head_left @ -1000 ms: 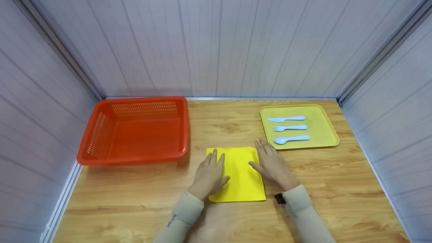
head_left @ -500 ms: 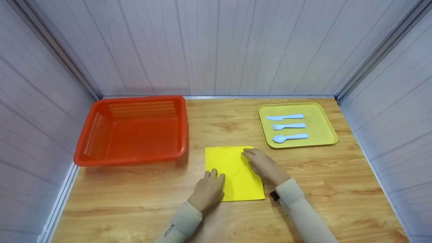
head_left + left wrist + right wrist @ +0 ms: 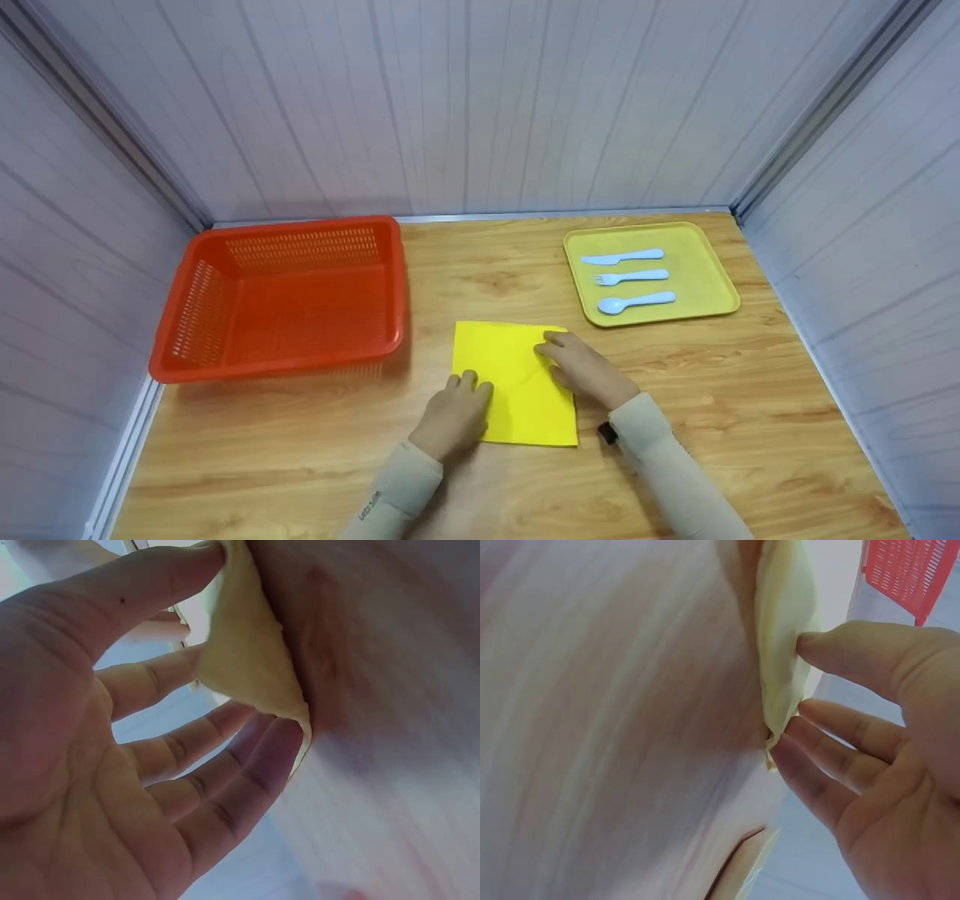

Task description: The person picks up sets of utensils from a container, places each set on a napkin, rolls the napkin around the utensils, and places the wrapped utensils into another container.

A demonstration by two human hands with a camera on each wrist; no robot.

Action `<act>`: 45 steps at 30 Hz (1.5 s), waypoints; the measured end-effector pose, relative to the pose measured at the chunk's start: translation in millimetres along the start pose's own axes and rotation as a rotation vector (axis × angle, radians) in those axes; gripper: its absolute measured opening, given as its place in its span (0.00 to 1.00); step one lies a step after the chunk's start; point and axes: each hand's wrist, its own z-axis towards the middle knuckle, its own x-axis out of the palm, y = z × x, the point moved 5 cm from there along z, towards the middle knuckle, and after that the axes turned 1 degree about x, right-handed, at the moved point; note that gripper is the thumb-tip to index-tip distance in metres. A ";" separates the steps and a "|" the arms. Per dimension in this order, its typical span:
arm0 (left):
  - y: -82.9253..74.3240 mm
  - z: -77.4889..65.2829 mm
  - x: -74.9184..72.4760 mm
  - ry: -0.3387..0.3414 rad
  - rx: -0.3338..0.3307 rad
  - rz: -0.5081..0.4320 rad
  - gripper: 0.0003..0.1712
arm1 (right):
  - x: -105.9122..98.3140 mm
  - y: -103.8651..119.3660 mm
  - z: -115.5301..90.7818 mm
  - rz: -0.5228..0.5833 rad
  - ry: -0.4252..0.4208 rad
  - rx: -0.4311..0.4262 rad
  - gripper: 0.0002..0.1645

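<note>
A yellow cloth [image 3: 517,394] lies flat on the table in front of me. My left hand [image 3: 454,416] is at its lower left corner with bent fingers; in the left wrist view the raised cloth edge [image 3: 251,652] sits between the thumb and fingers. My right hand [image 3: 589,371] is at the upper right corner. In the right wrist view its thumb touches the bulging cloth [image 3: 787,622], and its fingertips are at the edge. Both fingertips' exact hold is partly hidden by the cloth.
A red-orange basket [image 3: 277,371] stands on the left. At the back right, a yellow tray [image 3: 701,277] bears a light blue knife [image 3: 622,256], fork [image 3: 631,277] and spoon [image 3: 637,301]. Panelled walls [image 3: 465,105] enclose the back and sides of the wooden table [image 3: 750,420].
My left hand has slid down to the cloth's lower left corner. The right hand has shifted inward onto the upper right corner, its fingers now more bent. The cloth has turned slightly.
</note>
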 end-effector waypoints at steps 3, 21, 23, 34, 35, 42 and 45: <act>1.9 1.5 -1.3 0.015 0.008 -0.004 0.06 | 0.3 -0.1 -1.4 -0.012 0.004 0.026 0.23; 25.4 26.9 -4.4 0.070 -0.050 -0.063 0.08 | -4.6 0.5 -8.9 -0.082 -0.023 0.193 0.20; 27.2 29.7 -4.7 0.076 -0.053 -0.064 0.08 | -4.7 0.6 -9.3 -0.085 -0.030 0.198 0.19; 35.3 39.1 -7.0 0.060 -0.040 -0.097 0.16 | -2.3 -0.2 -9.2 -0.138 -0.050 0.229 0.16; 35.8 39.6 -7.1 0.066 -0.040 -0.102 0.16 | -2.1 -0.7 -9.1 -0.133 -0.047 0.237 0.16; 37.5 38.8 -7.2 0.076 -0.042 -0.109 0.15 | -0.9 -2.5 -8.5 -0.101 -0.029 0.271 0.19; 37.3 38.9 -6.3 0.067 -0.039 -0.107 0.14 | -0.8 -3.2 -8.7 -0.098 -0.028 0.275 0.19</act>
